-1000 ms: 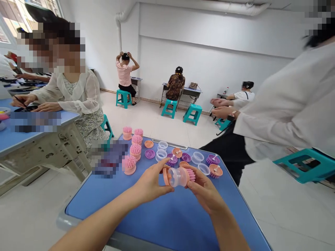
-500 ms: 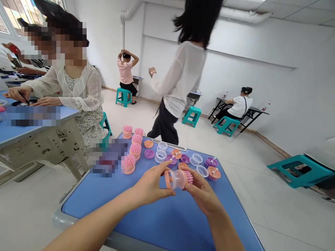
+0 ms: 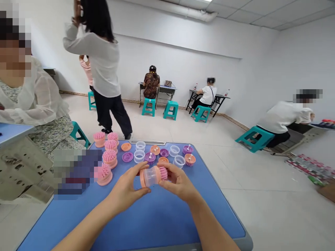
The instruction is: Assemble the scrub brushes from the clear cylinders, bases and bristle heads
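Brushes (image 3: 109, 157) line the blue worktop's (image 3: 157, 216) left edge; people sit beyond. Both hands (image 3: 153, 184) grip one sideways brush (image 3: 151, 176).

A blue-topped desk (image 3: 157, 216) is set on a pale tiled floor (image 3: 235, 174), where teal stools (image 3: 171, 110) are placed before small tables (image 3: 167, 90) lined along a white wall (image 3: 178, 48), crossed near the panelled ceiling (image 3: 251, 10) by a white pipe (image 3: 183, 10)
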A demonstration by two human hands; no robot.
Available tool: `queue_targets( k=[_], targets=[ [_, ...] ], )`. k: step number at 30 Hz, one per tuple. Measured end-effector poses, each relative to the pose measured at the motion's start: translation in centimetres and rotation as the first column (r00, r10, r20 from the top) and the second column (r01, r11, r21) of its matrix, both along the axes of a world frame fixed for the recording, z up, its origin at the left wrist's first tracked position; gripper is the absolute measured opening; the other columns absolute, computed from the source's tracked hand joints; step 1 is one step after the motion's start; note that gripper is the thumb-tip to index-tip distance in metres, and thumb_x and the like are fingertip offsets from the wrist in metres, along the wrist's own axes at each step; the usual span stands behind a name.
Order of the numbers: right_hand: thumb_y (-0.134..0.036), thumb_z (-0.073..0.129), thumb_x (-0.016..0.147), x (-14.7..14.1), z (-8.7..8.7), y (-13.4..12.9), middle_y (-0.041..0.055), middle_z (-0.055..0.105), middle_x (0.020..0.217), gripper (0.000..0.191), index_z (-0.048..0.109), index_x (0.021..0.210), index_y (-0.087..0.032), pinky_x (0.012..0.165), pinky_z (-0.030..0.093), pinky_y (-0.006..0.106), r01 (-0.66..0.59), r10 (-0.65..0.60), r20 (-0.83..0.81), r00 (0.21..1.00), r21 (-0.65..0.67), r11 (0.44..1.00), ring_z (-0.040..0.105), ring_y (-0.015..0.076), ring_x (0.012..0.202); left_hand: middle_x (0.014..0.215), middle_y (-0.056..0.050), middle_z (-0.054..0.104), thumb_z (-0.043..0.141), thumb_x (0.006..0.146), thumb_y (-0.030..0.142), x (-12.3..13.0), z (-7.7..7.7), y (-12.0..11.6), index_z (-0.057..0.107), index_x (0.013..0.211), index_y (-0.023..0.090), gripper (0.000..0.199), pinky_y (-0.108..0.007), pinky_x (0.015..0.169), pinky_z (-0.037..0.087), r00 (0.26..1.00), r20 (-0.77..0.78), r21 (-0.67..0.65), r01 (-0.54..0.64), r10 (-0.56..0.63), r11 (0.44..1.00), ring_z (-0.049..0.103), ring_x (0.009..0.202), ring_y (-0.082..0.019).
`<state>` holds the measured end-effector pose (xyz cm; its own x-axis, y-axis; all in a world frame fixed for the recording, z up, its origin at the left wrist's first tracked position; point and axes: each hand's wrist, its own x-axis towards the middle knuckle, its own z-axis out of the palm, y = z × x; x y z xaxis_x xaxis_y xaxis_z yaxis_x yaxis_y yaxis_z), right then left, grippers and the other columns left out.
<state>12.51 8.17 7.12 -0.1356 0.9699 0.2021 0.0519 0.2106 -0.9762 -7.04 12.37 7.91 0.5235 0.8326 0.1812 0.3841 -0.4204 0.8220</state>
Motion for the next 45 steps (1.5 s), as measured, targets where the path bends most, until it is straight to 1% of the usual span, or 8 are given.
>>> queue_targets(
  k=[7,14,23,32,36,40,42,45],
  targets=[
    [-0.017,0.063,0.072,-0.2,1.2,-0.7,0.0037,0.058,0.103,0.041,0.056,0.111,-0.024,0.080,0.047,0.032,0.021,-0.034,0.097,0.995,0.136,0.990,0.056,0.0186,0.093,0.115,-0.007,0.061,0.068,0.064,0.027,0.0,0.0,0.3,0.053,0.113,0.021,0.052,-0.038,0.092,0.046,0.988,0.143,-0.138,0.077,-0.057,0.987,0.055,0.108,-0.026],
    [-0.018,0.063,0.073,0.0,1.1,-0.7,0.0038,0.058,0.104,0.041,0.056,0.112,-0.025,0.080,0.048,0.033,0.031,-0.048,0.111,0.993,0.152,0.988,0.056,0.0192,0.093,0.120,-0.008,0.060,0.071,0.063,0.032,0.0,-0.2,0.3,0.053,0.117,0.018,0.059,-0.041,0.097,0.042,0.971,0.235,-0.268,0.103,-0.038,0.958,0.052,0.114,-0.028],
    [-0.018,0.063,0.071,-0.1,1.3,-0.7,0.0044,0.059,0.101,0.039,0.058,0.110,-0.023,0.076,0.049,0.033,0.041,-0.060,0.127,0.990,0.151,0.988,0.057,0.0188,0.088,0.126,-0.009,0.056,0.071,0.064,0.034,-0.1,-0.4,0.4,0.052,0.120,0.017,0.062,-0.043,0.100,0.039,0.984,0.173,-0.222,0.081,-0.042,0.972,0.048,0.119,-0.029],
    [-0.022,0.064,0.074,0.1,0.9,-0.5,0.0041,0.057,0.106,0.038,0.056,0.112,-0.027,0.081,0.048,0.033,-0.004,-0.026,0.175,0.984,0.171,0.985,0.055,0.0195,0.096,0.123,-0.009,0.059,0.068,0.067,0.038,0.0,-1.1,0.8,0.050,0.122,0.017,0.062,-0.041,0.095,0.045,0.986,0.147,-0.224,0.104,-0.072,0.969,0.054,0.112,-0.028],
    [-0.034,0.063,0.077,0.0,0.7,-0.2,0.0038,0.058,0.093,0.037,0.054,0.111,-0.023,0.068,0.049,0.029,0.016,-0.027,0.193,0.981,0.060,0.998,0.057,0.0157,0.077,0.121,-0.007,0.060,0.068,0.067,0.032,-0.1,-1.3,0.7,0.052,0.120,0.022,0.057,-0.042,0.095,0.044,0.998,0.029,-0.017,0.064,-0.064,0.998,0.054,0.112,-0.026],
    [-0.051,0.048,0.083,-0.6,0.3,0.2,-0.0021,0.053,0.063,0.034,0.055,0.084,-0.018,0.049,0.041,0.023,0.074,-0.051,0.231,0.972,-0.088,0.993,0.049,0.0096,0.050,0.112,-0.007,0.064,0.066,0.069,0.024,0.0,-1.6,0.7,0.055,0.115,0.024,0.047,-0.042,0.092,0.044,0.997,-0.033,0.295,0.082,-0.076,0.952,0.056,0.105,-0.024],
    [-0.056,0.039,0.085,-0.8,0.1,0.3,-0.0025,0.052,0.059,0.043,0.053,0.076,-0.017,0.047,0.039,0.023,0.088,-0.060,0.229,0.972,-0.111,0.990,0.047,0.0087,0.046,0.108,-0.008,0.065,0.065,0.069,0.023,0.1,-1.5,0.7,0.055,0.113,0.022,0.045,-0.040,0.089,0.046,0.996,-0.048,0.337,0.082,-0.070,0.938,0.058,0.101,-0.024],
    [-0.055,0.044,0.083,-0.8,-0.3,0.3,0.0026,0.058,0.078,0.044,0.055,0.100,-0.017,0.058,0.046,0.027,0.048,-0.031,0.155,0.987,-0.112,0.993,0.055,0.0123,0.060,0.106,-0.007,0.065,0.064,0.069,0.025,0.1,-1.3,0.6,0.056,0.111,0.022,0.042,-0.038,0.086,0.048,0.997,-0.076,0.302,0.040,-0.018,0.953,0.059,0.098,-0.023]
  ],
)
